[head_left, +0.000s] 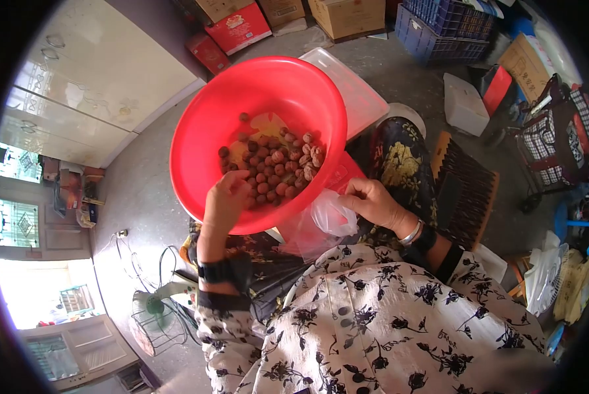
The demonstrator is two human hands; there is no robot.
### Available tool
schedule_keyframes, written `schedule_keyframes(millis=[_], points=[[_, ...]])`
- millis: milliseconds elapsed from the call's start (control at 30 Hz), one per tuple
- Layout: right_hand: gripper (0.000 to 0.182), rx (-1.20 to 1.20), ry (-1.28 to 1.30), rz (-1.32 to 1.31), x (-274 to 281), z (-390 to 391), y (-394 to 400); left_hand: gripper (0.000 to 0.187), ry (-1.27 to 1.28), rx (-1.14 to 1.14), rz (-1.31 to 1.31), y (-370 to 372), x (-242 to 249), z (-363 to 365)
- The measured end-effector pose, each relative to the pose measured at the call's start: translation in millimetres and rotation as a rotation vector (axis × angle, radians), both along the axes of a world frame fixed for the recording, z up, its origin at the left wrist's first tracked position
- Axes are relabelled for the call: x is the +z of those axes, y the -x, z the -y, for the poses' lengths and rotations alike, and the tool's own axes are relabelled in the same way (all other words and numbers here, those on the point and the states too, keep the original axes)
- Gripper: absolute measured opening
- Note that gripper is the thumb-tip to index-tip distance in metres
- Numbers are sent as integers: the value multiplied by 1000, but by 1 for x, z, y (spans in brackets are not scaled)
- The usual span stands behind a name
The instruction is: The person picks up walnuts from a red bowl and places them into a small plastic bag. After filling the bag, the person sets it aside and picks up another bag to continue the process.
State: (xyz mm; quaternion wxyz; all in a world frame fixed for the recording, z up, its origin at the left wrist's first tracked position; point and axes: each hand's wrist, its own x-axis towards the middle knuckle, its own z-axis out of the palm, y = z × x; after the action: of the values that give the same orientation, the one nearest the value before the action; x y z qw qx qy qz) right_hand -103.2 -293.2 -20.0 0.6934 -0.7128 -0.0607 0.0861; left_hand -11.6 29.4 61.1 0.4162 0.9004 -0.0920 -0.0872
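A large red plastic basin [202, 141] leans tilted in front of me. Wrinkled walnuts [313, 155] and darker, round reddish-brown nuts or dried fruits [263, 169] lie heaped in its lower part. My left hand [227, 197] reaches over the near rim, its fingers curled together beside the pile; what they hold, if anything, is hidden. Just outside the basin on the right, my right hand [375, 205] pinches the edge of a clear plastic bag [334, 215]. The bag hangs down over my lap, and its contents cannot be made out.
Behind the basin is a translucent plastic lid or tray [357, 95]. A dark-bristled brush or broom head [465, 197] lies at the right. A green-white fan [156, 305] and cables are on the left floor. Cardboard boxes [347, 18] and blue crates [435, 39] stand at the back.
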Motion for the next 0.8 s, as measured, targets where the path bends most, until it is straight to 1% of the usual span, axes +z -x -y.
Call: schedule_keyframes(millis=[67, 100, 167, 200, 267, 400, 467, 500, 567, 600, 667, 800], points=[[19, 2, 13, 29, 0, 0, 0, 34, -126, 28, -55, -27, -38, -33], [19, 6, 30, 54, -1, 0, 0, 34, -127, 27, -53, -33, -43, -39], [19, 5, 42, 59, -3, 1, -1, 43, -300, -39, -188, -42, -53, -48], [19, 5, 55, 65, -4, 0, -1, 43, -300, -37, -186, -45, -64, -53], [20, 4, 53, 70, -6, 0, -2, 45, -492, -223, -268, -52, -87, -60], [21, 7, 59, 68, -5, 0, -3, 41, -543, -247, -250, -54, -101, -57], [21, 3, 71, 53, -3, 0, -3, 40, -660, -327, -94, -51, -108, -58], [21, -2, 81, 37, -2, 0, -3, 40, -660, -326, -93, -54, -110, -59], [21, 8, 83, 28, 0, 0, -3, 39, -496, -476, -288, -64, -113, -60], [21, 16, 85, 19, 0, 0, -3, 39, -496, -477, -287, -62, -110, -57], [21, 15, 92, 27, 1, 0, -3, 38, -463, -386, -380, -55, -103, -51], [21, 5, 83, 67, -3, -1, -4, 39, -488, -380, -392, -53, -93, -44]])
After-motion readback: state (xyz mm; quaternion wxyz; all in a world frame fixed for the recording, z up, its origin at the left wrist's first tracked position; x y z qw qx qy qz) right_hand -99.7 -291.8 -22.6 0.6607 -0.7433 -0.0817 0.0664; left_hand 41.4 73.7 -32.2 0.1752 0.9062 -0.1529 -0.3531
